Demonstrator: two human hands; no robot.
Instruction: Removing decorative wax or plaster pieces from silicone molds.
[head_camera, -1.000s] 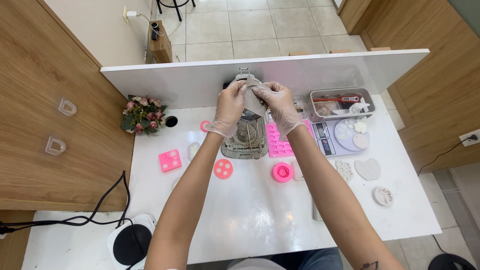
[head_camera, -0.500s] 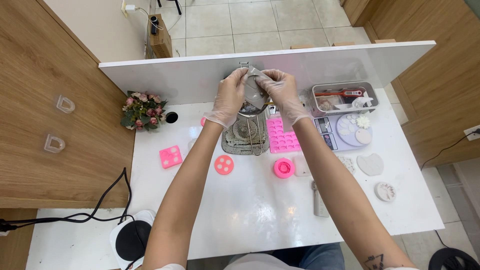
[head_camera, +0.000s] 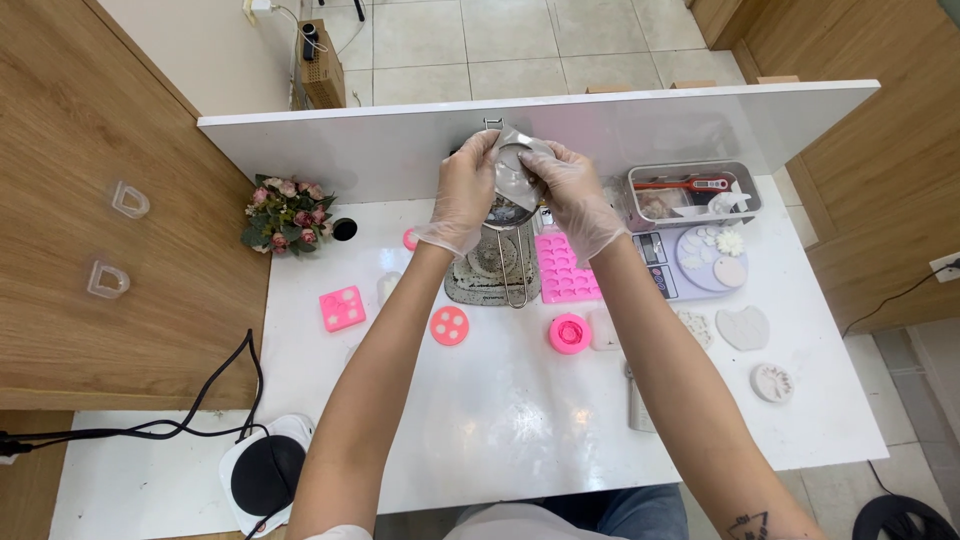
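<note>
Both of my hands wear thin clear gloves and are raised together at the far side of the white table (head_camera: 500, 420). My left hand (head_camera: 468, 195) and my right hand (head_camera: 572, 195) grip a clear plastic bag (head_camera: 517, 165) between them, held up over a small metal pot with a long wire handle (head_camera: 505, 250). The pot rests on a grey round mat (head_camera: 470, 280). A pink silicone mould tray (head_camera: 565, 268) lies just right of the pot, under my right wrist.
Pink moulds lie around: a square one (head_camera: 342, 307), a round one (head_camera: 449, 325), a flower-shaped one (head_camera: 570, 333). A scale with white cast pieces (head_camera: 700, 262) and a metal tray (head_camera: 692, 195) sit at right. Flowers (head_camera: 287, 213) and a hotplate (head_camera: 265, 475) are at left.
My two hands have stayed together on the bag, lifting it slightly and working it between the fingers. The view has shifted a little.
</note>
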